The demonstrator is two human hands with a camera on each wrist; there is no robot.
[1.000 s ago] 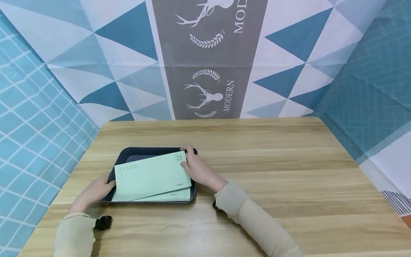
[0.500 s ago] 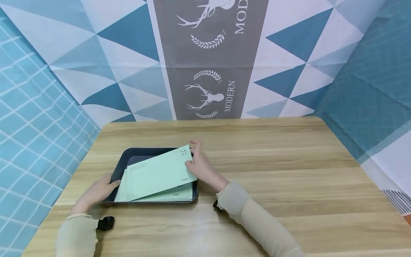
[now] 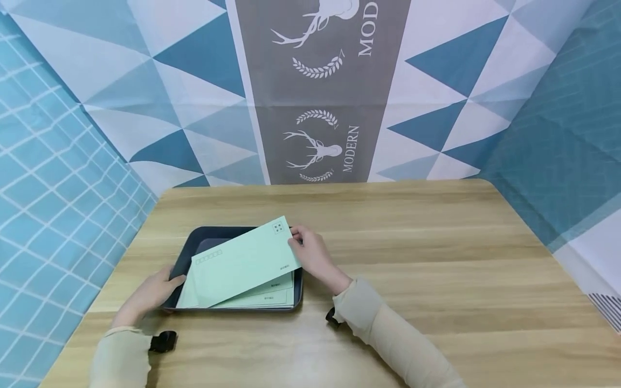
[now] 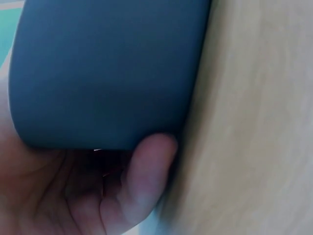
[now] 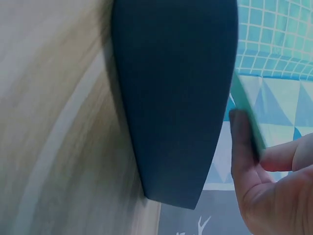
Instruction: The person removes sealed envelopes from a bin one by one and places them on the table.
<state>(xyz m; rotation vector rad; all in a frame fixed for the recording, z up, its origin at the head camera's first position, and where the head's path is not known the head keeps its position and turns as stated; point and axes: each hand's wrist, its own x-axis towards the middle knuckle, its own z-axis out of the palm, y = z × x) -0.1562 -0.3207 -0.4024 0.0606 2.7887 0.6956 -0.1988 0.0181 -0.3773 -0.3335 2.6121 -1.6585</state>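
Green, the top envelope (image 3: 245,262) is slanting above other envelopes (image 3: 278,296) in the tray (image 3: 186,253); the right hand (image 3: 314,253) is pinching its end between fingers, the left hand (image 3: 152,292) gripping the tray's left side.

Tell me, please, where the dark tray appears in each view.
Head: the dark tray, left of centre, lower half.
Left wrist: the dark tray, upper left to centre.
Right wrist: the dark tray, centre, reaching the top edge.
Shared landmark: the wooden table, visible in all three.
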